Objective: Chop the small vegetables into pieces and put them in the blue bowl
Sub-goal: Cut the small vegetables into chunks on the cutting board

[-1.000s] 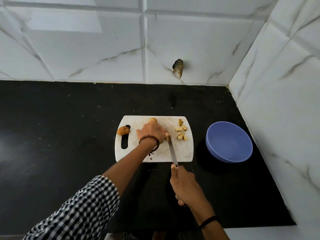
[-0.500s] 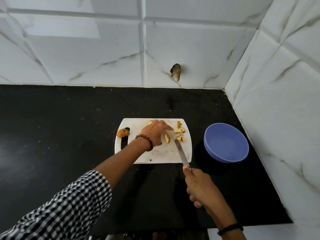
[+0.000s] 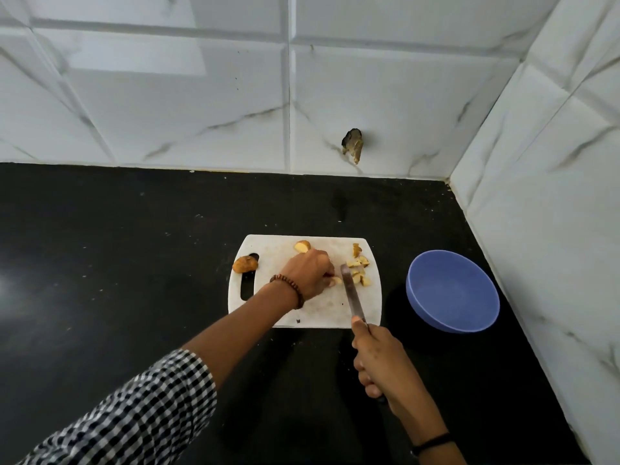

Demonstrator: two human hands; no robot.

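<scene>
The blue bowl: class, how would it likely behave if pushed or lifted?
The blue bowl looks empty, so it is probably light to lift. Its smooth wall on the glossy black worktop suggests it would slide rather than tip. The wide, low shape likely keeps it steady.

home kitchen, corner of a worktop. a polished black stone bench [image 3: 134,263] runs into two walls of glossy white marble-look tiles [image 3: 201,95] that meet at the right rear. a white plastic cutting board [image 3: 328,313] with a handle slot lies on the bench, with cut vegetable pieces [image 3: 359,273] on it and a knife [image 3: 350,293] over it. a blue bowl [image 3: 453,293] sits just beside the board.
</scene>
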